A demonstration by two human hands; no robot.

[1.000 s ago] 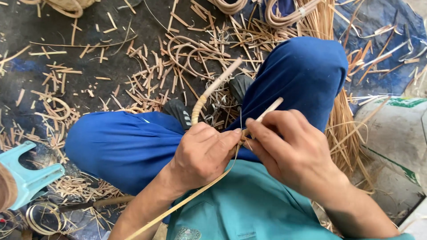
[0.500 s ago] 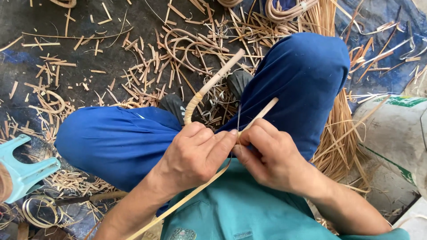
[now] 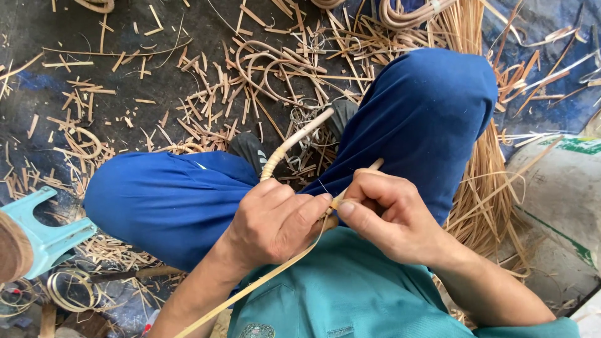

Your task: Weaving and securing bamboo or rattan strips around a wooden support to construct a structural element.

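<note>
free: dark mat point(image 3: 144, 81) upper left | blocked: blue knees point(image 3: 432, 112) — cane offcuts point(image 3: 206, 112), reed bundle point(image 3: 488, 181)

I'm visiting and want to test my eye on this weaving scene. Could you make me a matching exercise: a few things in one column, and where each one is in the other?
Things:
1. curved cane rod
2. flat cane strip
3. turquoise stool
4. bundle of cane strands

Places:
A. at the left edge of the view
B. on the floor by the right knee
C. rising from the left hand
D. trailing down past the left forearm

Pairs: 1-C, 2-D, 3-A, 4-B
</note>
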